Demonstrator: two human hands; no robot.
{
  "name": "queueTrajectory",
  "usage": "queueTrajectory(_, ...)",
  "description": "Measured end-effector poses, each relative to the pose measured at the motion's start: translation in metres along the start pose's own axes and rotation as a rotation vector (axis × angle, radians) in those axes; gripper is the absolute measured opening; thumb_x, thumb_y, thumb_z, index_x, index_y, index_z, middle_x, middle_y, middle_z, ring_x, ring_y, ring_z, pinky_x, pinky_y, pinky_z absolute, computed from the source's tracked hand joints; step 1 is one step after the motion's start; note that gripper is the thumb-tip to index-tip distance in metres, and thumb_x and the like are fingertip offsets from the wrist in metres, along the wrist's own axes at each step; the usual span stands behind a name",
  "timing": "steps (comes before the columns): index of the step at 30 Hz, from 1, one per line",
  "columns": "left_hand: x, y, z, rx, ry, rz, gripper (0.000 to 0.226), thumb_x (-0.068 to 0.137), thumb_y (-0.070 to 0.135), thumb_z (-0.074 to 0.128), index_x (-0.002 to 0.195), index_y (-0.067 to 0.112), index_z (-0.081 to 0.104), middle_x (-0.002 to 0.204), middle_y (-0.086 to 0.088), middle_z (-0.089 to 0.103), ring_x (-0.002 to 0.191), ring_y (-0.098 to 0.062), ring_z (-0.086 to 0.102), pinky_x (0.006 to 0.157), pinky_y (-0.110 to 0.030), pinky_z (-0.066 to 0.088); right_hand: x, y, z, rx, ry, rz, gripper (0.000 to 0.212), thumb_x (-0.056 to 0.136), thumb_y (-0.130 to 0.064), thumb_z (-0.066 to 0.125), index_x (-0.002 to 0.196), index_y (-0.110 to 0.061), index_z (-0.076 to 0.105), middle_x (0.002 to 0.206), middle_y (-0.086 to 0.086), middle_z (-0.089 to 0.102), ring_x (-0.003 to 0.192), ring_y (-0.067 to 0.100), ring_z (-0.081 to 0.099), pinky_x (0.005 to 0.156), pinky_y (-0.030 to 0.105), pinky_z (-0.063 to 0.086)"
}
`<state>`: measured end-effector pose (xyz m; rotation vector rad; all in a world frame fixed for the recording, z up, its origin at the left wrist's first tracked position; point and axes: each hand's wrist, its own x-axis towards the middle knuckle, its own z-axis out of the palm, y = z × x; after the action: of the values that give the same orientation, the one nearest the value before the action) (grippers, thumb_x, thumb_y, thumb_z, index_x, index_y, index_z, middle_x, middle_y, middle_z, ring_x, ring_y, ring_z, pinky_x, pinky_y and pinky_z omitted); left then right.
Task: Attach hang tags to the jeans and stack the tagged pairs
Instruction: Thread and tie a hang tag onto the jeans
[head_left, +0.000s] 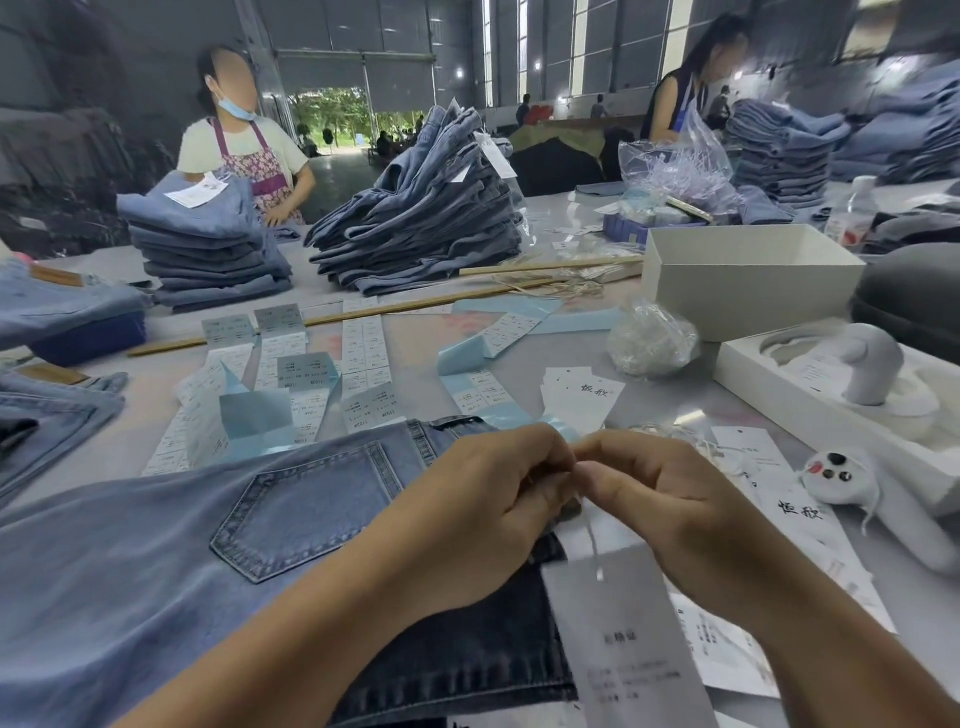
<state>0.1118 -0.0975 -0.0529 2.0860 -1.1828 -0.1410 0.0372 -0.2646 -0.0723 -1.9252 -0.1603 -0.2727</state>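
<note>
Two hands meet over one pair of jeans, pinching a tag string.

Two stacks of folded jeans (208, 244) stand at the back left — one squared, one slumping (421, 218). Near me the jeans (208, 519) lie flat on the table (649, 405); the left hand (483, 514) and right hand (670, 509) touch fingertip to fingertip, pinching a thin string — one hang tag (623, 639) dangles beneath. One open white box (748, 280) sits far right.

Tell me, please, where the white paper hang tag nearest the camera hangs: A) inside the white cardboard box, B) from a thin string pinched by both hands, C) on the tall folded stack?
B: the white paper hang tag dangles on a thin string below the left hand and right hand.
</note>
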Motion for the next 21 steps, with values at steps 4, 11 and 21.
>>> queueTrajectory(4, 0.0, -0.007, 0.0, 0.07, 0.085, -0.022, 0.015, 0.1, 0.03, 0.052, 0.087, 0.037, 0.055, 0.084, 0.024, 0.061, 0.08, 0.003, 0.056, 0.065, -0.011, 0.039, -0.003, 0.009, 0.002, 0.16, -0.008, 0.046, 0.01, 0.083, -0.025, 0.069, 0.086, -0.018, 0.076, 0.073, 0.003, 0.072, 0.071, 0.012, 0.065, 0.07, 0.023, 0.051)
queueTrajectory(11, -0.002, -0.01, 0.004, 0.118, 0.099, -0.072, 0.01, 0.096, 0.033, 0.057, 0.086, 0.035, 0.055, 0.073, 0.018, 0.056, 0.07, 0.003, 0.051, 0.06, -0.014, 0.032, -0.004, 0.022, 0.015, 0.27, 0.041, 0.097, 0.01, 0.083, -0.016, 0.067, 0.078, -0.009, 0.074, 0.063, 0.001, 0.066, 0.06, 0.009, 0.058, 0.059, 0.019, 0.047)
queueTrajectory(21, -0.027, 0.002, 0.052, 0.6, 0.172, 0.103, 0.031, 0.066, 0.054, 0.069, 0.07, 0.025, 0.059, 0.063, 0.007, 0.052, 0.058, -0.018, 0.051, 0.054, -0.031, 0.042, -0.005, 0.033, 0.015, 0.233, 0.115, 0.115, 0.018, 0.089, 0.001, 0.065, 0.075, -0.008, 0.071, 0.064, 0.005, 0.065, 0.062, 0.012, 0.059, 0.06, 0.02, 0.048)
